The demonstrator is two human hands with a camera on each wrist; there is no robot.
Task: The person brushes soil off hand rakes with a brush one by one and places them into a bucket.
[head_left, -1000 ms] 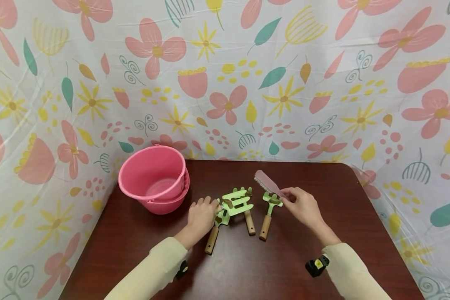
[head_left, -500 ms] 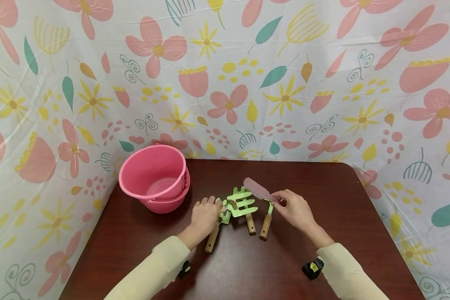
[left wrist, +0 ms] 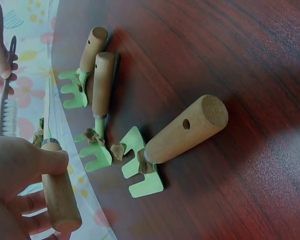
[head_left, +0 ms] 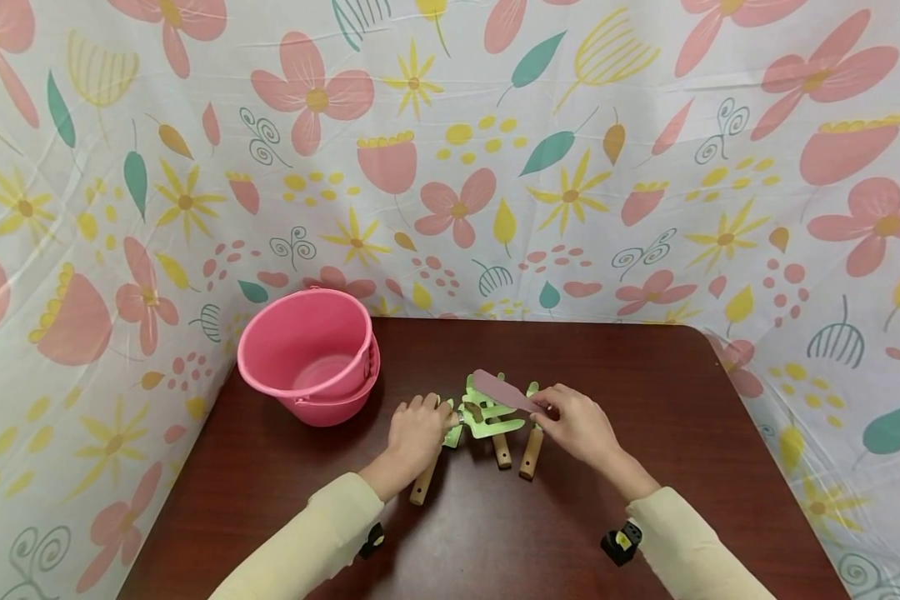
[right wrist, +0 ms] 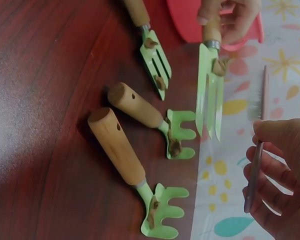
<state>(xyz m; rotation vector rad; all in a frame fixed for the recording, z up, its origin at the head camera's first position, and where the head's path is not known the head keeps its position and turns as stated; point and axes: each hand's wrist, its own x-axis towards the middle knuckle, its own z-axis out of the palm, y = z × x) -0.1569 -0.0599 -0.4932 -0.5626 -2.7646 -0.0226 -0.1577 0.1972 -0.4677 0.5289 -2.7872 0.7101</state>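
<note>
My left hand point(head_left: 414, 432) grips the wooden handle point(left wrist: 60, 197) of a green fork point(right wrist: 210, 95), raised over the table, with a brown clump near its neck. My right hand point(head_left: 581, 423) pinches a pink brush point(head_left: 501, 390) by its handle; in the head view the brush lies across the view of the fork's tines. In the right wrist view its bristles point(right wrist: 255, 102) face the fork, a gap between them. Below lie several green tools with wooden handles, among them a rake point(right wrist: 165, 210), another rake point(right wrist: 180, 134) and a slotted tool point(right wrist: 155, 62), all bearing brown bits.
Two nested pink buckets point(head_left: 307, 346) stand at the back left of the dark wooden table point(head_left: 465, 533). A floral cloth point(head_left: 450, 167) hangs behind the table and along its sides.
My right hand has moved left with the brush, which now overlaps the raised fork in the head view. My left hand, still gripping the fork, has shifted slightly right.
</note>
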